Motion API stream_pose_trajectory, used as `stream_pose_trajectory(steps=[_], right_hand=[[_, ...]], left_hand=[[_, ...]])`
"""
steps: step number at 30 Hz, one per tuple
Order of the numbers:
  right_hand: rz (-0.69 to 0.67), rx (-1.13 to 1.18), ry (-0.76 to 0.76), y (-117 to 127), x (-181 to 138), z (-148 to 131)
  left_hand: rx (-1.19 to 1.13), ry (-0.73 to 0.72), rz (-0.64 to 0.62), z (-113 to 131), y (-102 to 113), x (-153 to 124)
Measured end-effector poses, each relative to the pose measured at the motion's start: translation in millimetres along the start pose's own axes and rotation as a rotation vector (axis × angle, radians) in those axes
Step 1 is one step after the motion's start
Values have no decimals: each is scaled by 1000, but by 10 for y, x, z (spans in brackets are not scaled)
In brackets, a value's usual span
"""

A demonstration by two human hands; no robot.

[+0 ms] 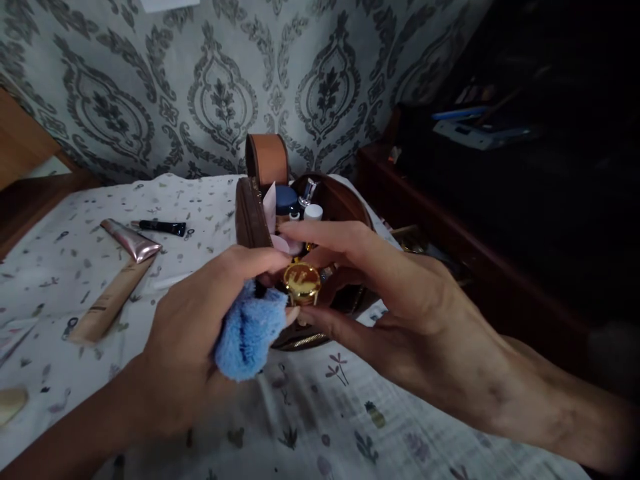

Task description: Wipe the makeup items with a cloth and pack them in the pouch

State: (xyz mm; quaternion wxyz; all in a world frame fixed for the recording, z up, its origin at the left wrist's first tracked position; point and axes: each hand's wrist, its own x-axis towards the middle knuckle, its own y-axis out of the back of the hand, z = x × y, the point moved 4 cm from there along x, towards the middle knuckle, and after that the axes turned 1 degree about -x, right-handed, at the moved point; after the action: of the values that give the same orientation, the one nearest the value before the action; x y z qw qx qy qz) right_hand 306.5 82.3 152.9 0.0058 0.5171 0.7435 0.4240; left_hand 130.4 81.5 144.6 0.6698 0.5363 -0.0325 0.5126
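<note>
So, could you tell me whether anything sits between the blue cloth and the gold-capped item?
Nothing visible does. The left hand presses the blue cloth right beside the gold cap, which the right hand holds before the brown pouch.

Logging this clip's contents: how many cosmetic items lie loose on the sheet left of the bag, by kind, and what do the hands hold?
Large tubes: 1
Small black tubes: 1
Blue cloths, in left hand: 1
Gold compacts, in right hand: 1
Total: 4

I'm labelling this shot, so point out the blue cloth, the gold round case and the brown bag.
blue cloth (249,333): head view, fluffy middle.
gold round case (301,282): head view, centre of lid.
brown bag (250,220): head view, left wall.
</note>
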Motion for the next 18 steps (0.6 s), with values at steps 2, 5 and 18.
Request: stream_pose_trajectory(steps=[2,5,18], right_hand=[[21,-2,-23,-19,-23,57],[32,-6,-60,-87,-61,150],[-48,-176,-91,-275,-11,177]], left_hand=[[16,12,28,-21,7,-61],[62,-27,28,-46,-6,-183],[56,-114,13,-50,-97,-374]])
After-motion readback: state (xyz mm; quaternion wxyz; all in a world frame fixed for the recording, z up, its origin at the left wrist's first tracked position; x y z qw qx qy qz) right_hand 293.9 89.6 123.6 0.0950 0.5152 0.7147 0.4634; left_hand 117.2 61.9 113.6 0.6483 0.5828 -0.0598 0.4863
